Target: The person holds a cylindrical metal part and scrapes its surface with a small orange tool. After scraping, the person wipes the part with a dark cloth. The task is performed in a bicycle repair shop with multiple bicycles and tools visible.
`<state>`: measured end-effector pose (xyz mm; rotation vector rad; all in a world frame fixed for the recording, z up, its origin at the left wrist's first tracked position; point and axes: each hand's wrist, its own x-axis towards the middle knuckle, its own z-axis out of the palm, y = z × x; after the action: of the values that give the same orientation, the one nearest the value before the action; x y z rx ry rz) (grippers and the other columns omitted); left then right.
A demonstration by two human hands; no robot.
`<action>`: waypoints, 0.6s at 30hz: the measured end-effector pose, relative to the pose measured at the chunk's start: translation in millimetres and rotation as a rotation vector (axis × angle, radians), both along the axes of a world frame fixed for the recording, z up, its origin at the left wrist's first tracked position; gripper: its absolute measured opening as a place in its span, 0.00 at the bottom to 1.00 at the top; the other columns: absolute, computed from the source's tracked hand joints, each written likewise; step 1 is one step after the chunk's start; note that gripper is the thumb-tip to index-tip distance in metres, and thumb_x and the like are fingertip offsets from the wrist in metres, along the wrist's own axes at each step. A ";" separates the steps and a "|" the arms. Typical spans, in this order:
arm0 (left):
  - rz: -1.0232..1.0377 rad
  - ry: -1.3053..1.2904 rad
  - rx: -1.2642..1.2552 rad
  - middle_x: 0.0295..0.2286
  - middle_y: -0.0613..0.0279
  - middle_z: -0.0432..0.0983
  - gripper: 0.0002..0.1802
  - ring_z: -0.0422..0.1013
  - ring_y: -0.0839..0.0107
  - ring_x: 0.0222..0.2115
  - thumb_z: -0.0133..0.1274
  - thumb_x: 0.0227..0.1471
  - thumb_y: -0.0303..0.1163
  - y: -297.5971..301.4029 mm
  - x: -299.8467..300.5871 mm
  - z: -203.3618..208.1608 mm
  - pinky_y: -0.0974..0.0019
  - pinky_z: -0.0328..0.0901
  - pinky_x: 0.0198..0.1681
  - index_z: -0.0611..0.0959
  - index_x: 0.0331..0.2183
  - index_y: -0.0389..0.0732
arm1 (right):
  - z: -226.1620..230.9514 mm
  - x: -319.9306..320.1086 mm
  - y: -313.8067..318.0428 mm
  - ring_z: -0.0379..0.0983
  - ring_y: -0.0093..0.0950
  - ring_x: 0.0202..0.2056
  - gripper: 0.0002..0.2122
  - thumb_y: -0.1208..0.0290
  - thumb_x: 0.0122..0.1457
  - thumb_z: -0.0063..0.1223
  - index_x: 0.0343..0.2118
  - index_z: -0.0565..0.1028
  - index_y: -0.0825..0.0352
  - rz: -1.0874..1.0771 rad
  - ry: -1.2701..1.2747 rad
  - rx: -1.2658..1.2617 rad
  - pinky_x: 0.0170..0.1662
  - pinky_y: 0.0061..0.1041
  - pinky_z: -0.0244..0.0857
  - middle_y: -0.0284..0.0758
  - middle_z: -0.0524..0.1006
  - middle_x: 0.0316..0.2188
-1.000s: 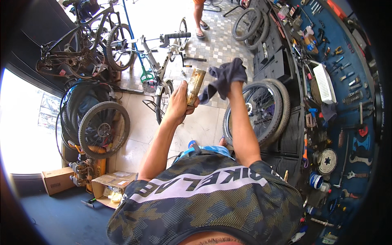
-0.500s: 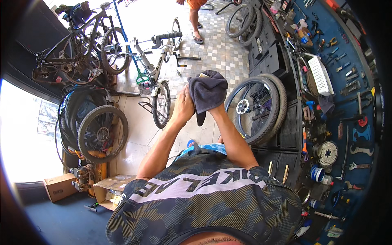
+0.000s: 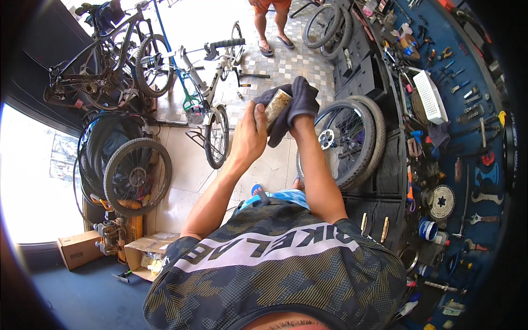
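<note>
Left hand [image 3: 250, 135] fingers wrapped round a small shiny block [image 3: 276, 108]. Right hand [image 3: 300, 104] fingers gripping a dark cloth [image 3: 286, 121] against it, above the wheel [image 3: 344, 140].

A person in a sleeveless camouflage jersey [image 3: 269, 275], patterned in dark navy, olive and tan blotches over a fine mesh-like weave, fills the near edge of the view. A broad pale grey band with large dark block lettering runs across the chest from left to right, slanting slightly upward toward the right. Both forearms are bare from shoulder to wrist, with no watch or bracelet visible. The left hand [image 3: 250, 135] is uncovered; the right hand [image 3: 300, 104] is largely hidden behind dark cloth, so whether it wears anything cannot be told. Below the jersey, farther off, a strip of bright blue garment [image 3: 272, 197] with a paler pattern shows.
</note>
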<state>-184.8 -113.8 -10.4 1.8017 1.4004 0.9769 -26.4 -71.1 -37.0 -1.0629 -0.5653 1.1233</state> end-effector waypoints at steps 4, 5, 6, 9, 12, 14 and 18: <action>0.009 -0.068 0.125 0.29 0.32 0.80 0.20 0.75 0.27 0.32 0.42 0.76 0.47 0.8 0.6 0.0 0.33 0.65 0.33 0.72 0.44 0.36 | -20.6 29.9 -12.5 0.81 0.30 0.38 0.25 0.45 0.74 0.47 0.52 0.76 0.67 0.334 0.074 0.235 0.50 0.32 0.77 0.34 0.82 0.48; -0.002 -0.075 0.124 0.29 0.33 0.80 0.20 0.76 0.27 0.32 0.42 0.76 0.47 2.1 1.6 1.7 0.33 0.65 0.33 0.72 0.44 0.37 | -39.0 41.9 -8.5 0.80 0.30 0.38 0.22 0.49 0.70 0.53 0.49 0.78 0.67 0.369 -0.420 0.291 0.49 0.32 0.76 0.36 0.82 0.45; 0.001 -0.085 0.114 0.30 0.37 0.80 0.18 0.78 0.34 0.31 0.47 0.75 0.45 3.1 5.7 -0.2 0.39 0.68 0.34 0.73 0.44 0.38 | -61.2 54.6 -3.9 0.80 0.29 0.38 0.19 0.54 0.67 0.58 0.46 0.80 0.68 0.384 -0.916 0.325 0.47 0.31 0.75 0.37 0.83 0.43; -0.013 -0.289 0.111 0.32 0.44 0.80 0.15 0.79 0.48 0.31 0.54 0.72 0.41 1.8 9.0 -11.4 0.48 0.70 0.35 0.75 0.44 0.38 | -33.6 16.7 -33.7 0.80 0.28 0.42 0.15 0.64 0.62 0.66 0.47 0.81 0.68 0.153 -0.920 0.440 0.48 0.28 0.74 0.37 0.83 0.45; -0.051 -0.480 0.015 0.34 0.61 0.76 0.17 0.71 0.74 0.33 0.47 0.75 0.44 -7.1 8.5 -12.2 0.66 0.68 0.38 0.78 0.48 0.39 | -32.0 5.5 -35.8 0.80 0.24 0.47 0.12 0.67 0.69 0.63 0.48 0.82 0.69 0.187 -0.440 0.534 0.54 0.27 0.74 0.37 0.84 0.48; -0.035 -0.454 -0.078 0.37 0.63 0.76 0.25 0.71 0.77 0.35 0.36 0.79 0.48 -12.0 5.1 -16.0 0.71 0.67 0.38 0.80 0.52 0.40 | -20.7 2.8 -38.7 0.80 0.25 0.46 0.13 0.65 0.70 0.61 0.49 0.81 0.69 0.137 -0.470 0.488 0.52 0.28 0.74 0.36 0.84 0.47; -0.042 -0.437 0.010 0.34 0.65 0.74 0.23 0.69 0.79 0.32 0.36 0.79 0.49 -19.7 7.5 -14.4 0.72 0.67 0.33 0.78 0.52 0.43 | -28.8 16.8 -37.0 0.80 0.26 0.43 0.17 0.59 0.72 0.59 0.53 0.79 0.69 -0.028 -1.075 0.434 0.49 0.28 0.75 0.36 0.85 0.44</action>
<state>-177.3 -133.4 -24.8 1.4987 1.0820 1.2640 -9.6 -108.0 -65.8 -1.2195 -1.5478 0.2788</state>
